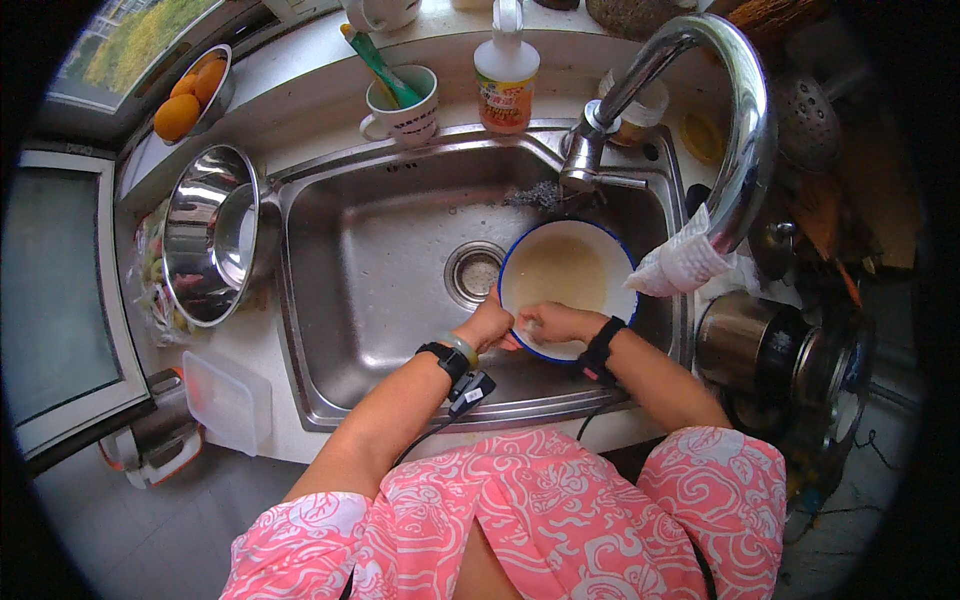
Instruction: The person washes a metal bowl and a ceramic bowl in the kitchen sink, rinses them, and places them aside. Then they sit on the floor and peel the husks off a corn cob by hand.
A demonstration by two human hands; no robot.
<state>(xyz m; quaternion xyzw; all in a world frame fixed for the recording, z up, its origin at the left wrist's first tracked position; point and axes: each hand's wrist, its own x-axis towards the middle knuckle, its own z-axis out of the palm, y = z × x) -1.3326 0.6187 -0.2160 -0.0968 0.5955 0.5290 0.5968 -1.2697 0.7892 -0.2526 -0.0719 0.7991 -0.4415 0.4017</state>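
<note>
A white enamel basin [619, 259] with a blue rim is in the right half of the stainless steel sink [360, 300]. Cloudy, pale yellowish liquid [562, 270] covers its bottom. My left hand [487, 324] grips the basin's near left rim. Inside the basin, over its near side, my right hand [564, 322] has its fingers curled. Something whitish shows at those fingertips, too blurred to name, and whether they hold it is unclear. Left of the basin lies the sink drain [477, 274].
A chrome faucet [750, 112] with cloth wrapped on its spout [679, 259] arches over the right side. Behind the sink stand a mug [405, 120] and a pump bottle [507, 90]. A steel bowl [214, 232] and a plastic container [229, 401] are left; a steel pot [739, 337] is right.
</note>
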